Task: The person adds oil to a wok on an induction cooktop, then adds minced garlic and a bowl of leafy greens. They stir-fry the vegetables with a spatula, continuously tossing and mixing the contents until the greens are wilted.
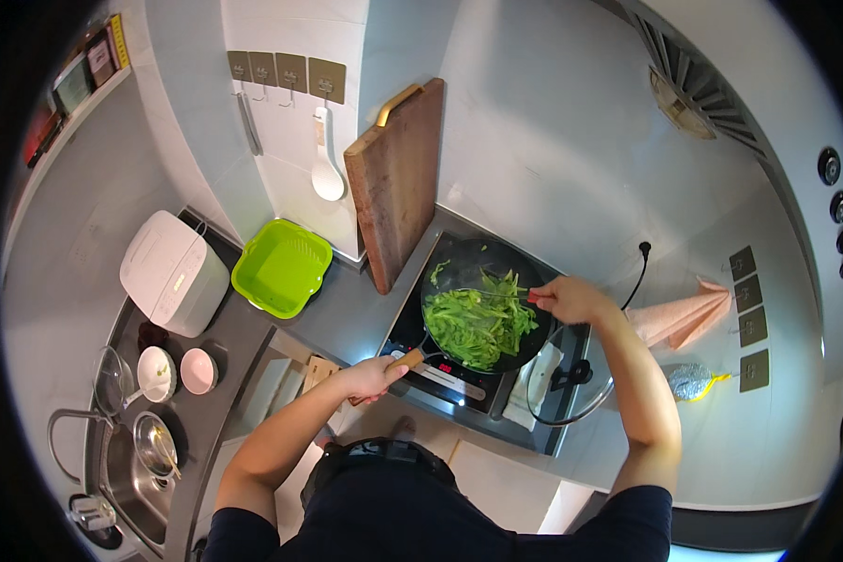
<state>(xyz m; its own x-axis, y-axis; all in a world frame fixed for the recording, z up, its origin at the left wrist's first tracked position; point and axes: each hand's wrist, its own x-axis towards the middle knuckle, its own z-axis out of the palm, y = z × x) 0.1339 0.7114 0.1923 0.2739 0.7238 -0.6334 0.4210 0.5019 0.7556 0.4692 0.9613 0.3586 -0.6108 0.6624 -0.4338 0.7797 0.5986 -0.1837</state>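
Note:
A dark frying pan [467, 256] stands on an induction cooktop [456, 385] whose red display is lit. Chopped green leafy vegetables [478, 323] fill much of the pan, and a few pieces cling to its far side. My left hand [372, 378] is wrapped around the pan's wooden handle [406, 360]. In my right hand [570, 298] is the red grip of a metal cooking utensil [495, 292]. Its shaft reaches over the greens, and its working end is hard to make out among them.
A glass lid [583, 400] leans right of the cooktop beside a folded cloth [534, 386]. Behind the counter stands a wooden cutting board [400, 183]. Leftward are a green basin [277, 270], a white rice cooker [172, 274], bowls [199, 371] and a sink [137, 485].

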